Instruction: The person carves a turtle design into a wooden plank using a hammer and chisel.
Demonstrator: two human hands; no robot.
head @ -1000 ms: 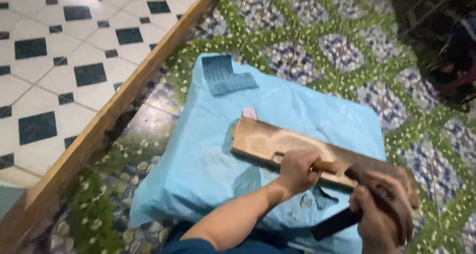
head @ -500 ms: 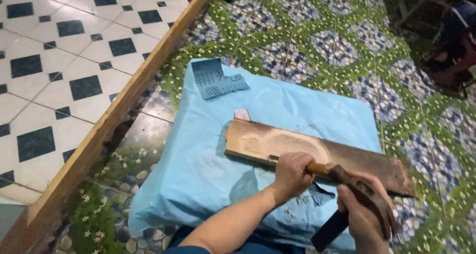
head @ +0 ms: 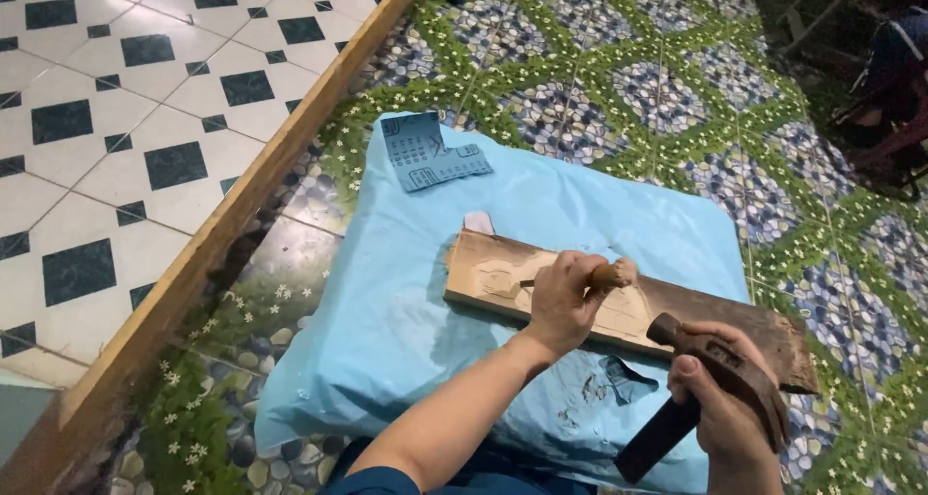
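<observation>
On the blue cloth [head: 406, 292], the left hand [head: 565, 297] grips a chisel [head: 580, 277] against the board [head: 619, 306]; the right hand [head: 725, 398], clenching the hammer [head: 720, 369], has drawn back from the chisel.

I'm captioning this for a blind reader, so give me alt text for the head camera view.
A person's left hand holds a wooden-handled chisel against a carved wooden plank, and the right hand grips a dark hammer. The plank lies on a light blue cloth over a patterned floor.
</observation>
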